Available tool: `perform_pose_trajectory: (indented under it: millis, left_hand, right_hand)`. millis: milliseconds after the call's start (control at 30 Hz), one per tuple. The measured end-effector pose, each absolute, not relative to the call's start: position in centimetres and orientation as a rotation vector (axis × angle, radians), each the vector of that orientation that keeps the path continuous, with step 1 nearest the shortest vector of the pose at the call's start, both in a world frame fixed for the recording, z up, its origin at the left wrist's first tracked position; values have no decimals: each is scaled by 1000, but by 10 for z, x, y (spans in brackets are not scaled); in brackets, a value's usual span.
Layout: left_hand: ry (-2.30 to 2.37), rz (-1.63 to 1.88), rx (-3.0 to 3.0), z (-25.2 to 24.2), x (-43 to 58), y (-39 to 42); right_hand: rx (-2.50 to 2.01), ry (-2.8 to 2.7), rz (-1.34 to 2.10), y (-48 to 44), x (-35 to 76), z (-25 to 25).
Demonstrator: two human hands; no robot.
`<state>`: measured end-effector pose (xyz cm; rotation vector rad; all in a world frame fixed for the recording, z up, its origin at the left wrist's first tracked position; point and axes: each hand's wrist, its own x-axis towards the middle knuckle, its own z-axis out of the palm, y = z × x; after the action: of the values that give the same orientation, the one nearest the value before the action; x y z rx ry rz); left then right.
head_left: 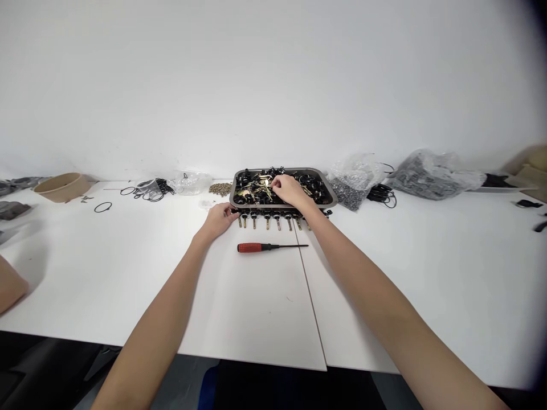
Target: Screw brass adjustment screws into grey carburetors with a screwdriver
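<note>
A metal tray [329, 191] at the back of the table holds a heap of black parts [254, 185] with brass-coloured stems. My right hand [291, 191] reaches over it, fingers pinched together among the parts; what they grip is too small to make out. Along the tray's front edge runs a row of similar black-headed parts [268, 219], their brass stems pointing towards me. At the row's left end my left hand [220, 221] has its fingertips closed against the end part, and the grip itself is partly hidden. Nearer me lies a screwdriver [252, 247] with a red and black handle, its shaft pointing right.
Left of the tray are small brass pieces [221, 188], a clear bag [190, 183], black rings [156, 189] and a tan bowl [62, 187]. Bags of small parts [352, 191] [436, 176] and black cable loops [382, 195] stand right. Another person's arm [11, 285] shows left.
</note>
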<state>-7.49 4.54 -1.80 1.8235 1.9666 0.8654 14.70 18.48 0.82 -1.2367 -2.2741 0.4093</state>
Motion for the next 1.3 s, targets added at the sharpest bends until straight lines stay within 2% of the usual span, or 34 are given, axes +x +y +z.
perform_pose_trajectory:
  millis: [1300]
  left_hand:
    - [1843, 970, 1641, -12, -83, 42]
  right_hand:
    - [-1188, -2267, 372, 195, 144, -2]
